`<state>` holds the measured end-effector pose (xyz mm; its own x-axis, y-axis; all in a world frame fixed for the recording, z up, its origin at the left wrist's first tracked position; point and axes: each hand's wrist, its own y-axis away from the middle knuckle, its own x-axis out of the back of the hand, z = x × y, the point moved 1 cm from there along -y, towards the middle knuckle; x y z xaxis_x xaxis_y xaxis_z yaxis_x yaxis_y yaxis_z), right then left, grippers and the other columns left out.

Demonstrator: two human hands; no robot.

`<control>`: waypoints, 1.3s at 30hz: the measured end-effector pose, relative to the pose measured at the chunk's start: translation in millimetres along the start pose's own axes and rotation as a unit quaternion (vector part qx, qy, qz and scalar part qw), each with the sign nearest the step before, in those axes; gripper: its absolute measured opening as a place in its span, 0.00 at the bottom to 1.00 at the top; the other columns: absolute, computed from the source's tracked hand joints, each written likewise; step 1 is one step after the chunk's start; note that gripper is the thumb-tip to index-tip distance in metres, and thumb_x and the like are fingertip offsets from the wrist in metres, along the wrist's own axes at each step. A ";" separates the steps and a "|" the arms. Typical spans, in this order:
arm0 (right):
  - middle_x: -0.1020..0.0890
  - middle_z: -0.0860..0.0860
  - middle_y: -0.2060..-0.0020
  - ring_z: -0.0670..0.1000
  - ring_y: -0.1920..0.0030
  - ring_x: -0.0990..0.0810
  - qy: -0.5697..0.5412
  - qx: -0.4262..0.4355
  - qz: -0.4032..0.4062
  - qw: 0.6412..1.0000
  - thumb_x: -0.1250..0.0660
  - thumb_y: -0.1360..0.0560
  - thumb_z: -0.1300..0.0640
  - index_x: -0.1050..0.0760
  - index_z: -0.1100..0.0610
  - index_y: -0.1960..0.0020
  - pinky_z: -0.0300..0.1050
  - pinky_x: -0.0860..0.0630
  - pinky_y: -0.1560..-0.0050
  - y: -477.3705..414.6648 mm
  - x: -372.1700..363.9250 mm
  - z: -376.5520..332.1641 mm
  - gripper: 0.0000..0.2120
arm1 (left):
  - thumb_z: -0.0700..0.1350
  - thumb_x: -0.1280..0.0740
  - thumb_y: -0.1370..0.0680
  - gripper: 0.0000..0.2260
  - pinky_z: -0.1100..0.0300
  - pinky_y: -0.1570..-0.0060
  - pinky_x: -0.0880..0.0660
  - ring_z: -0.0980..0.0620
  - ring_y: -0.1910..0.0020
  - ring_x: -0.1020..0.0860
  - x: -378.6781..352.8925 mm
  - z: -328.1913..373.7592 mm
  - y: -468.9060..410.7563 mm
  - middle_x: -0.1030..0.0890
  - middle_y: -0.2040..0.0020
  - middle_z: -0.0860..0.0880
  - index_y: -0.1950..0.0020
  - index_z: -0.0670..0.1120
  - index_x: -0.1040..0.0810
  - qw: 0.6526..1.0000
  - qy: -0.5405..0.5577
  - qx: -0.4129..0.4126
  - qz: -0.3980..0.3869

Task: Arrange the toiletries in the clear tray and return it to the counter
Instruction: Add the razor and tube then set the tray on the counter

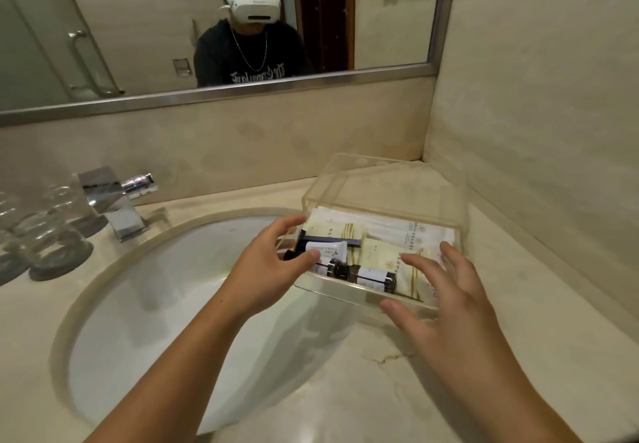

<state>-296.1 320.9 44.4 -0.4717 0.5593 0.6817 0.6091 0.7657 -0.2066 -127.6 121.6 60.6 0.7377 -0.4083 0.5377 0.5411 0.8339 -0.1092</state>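
Nearest me, my right hand (446, 301) hovers spread over the tray's near right corner, fingers apart, thumb just beside the front wall; I cannot tell whether it touches. My left hand (273, 263) is at the tray's left end, fingers curled loosely around that end with the thumb over the white tube (325, 249); it is open rather than clamped, and contact with the wall is uncertain. I judge the two hands flank the tray (349, 292) so that it can be steadied or lifted level by both ends.

The tray sits on the counter (397, 384) at the sink's right rim, its near left corner seemingly overhanging the basin (193, 304). Inside, dark bottles (366, 275) lie along the front wall, the tube and a blue razor (345, 240) lie behind them at the left, and cream sachets (387, 259) fill the middle and right. A clear lid (383, 180) stands raised behind the contents, which keeps the top open for reaching in.

Farther off, the counter's back right corner beside the wall is bare. The faucet (114, 200) stands behind the basin, and glasses (48, 235) crowd the far left edge, well apart from the tray. Nothing obstructs the hands except the lid.
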 end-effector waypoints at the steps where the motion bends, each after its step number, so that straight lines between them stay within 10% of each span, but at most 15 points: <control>1: 0.43 0.47 0.18 0.53 0.17 0.48 0.001 0.001 -0.005 1.000 0.24 0.28 0.41 0.28 0.36 0.29 0.59 0.42 0.20 1.1 -1.4 -0.6 0.29 | 0.52 0.26 0.22 0.25 0.60 0.39 0.25 0.58 0.35 0.24 -0.9 -0.3 -1.0 0.23 0.33 0.60 0.27 0.62 0.28 1.000 0.004 -0.001 -0.001; 15: 0.49 0.45 0.18 0.51 0.17 0.52 0.016 0.011 -0.007 1.000 0.28 0.25 0.40 0.30 0.34 0.28 0.54 0.45 0.19 -22.5 -7.0 2.3 0.27 | 0.62 0.34 0.20 0.23 0.54 0.28 0.38 0.53 0.22 0.41 -20.9 9.7 -29.1 0.40 0.20 0.56 0.25 0.64 0.31 0.984 -0.161 -0.077 -0.015; 26: 0.45 0.50 0.18 0.52 0.19 0.46 0.035 0.003 0.015 0.999 0.26 0.27 0.41 0.29 0.41 0.27 0.51 0.41 0.21 -32.0 -7.4 1.3 0.30 | 0.68 0.53 0.19 0.26 0.50 0.26 0.43 0.54 0.30 0.31 -49.8 33.0 -40.7 0.27 0.30 0.61 0.27 0.62 0.29 0.911 -0.376 -0.165 -0.026; 39: 0.46 0.49 0.19 0.51 0.20 0.50 0.076 0.018 0.028 0.997 0.28 0.25 0.40 0.31 0.39 0.26 0.52 0.41 0.22 -48.6 -4.4 5.2 0.29 | 0.62 0.41 0.17 0.20 0.59 0.33 0.31 0.58 0.32 0.30 -32.3 22.7 -38.3 0.26 0.31 0.60 0.27 0.57 0.29 0.925 -0.317 -0.209 -0.011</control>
<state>-327.0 282.9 47.7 -0.3339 0.5494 0.7660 0.6074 0.7468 -0.2709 -181.3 111.3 66.4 0.4117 -0.0141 0.9112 0.7598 0.5573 -0.3347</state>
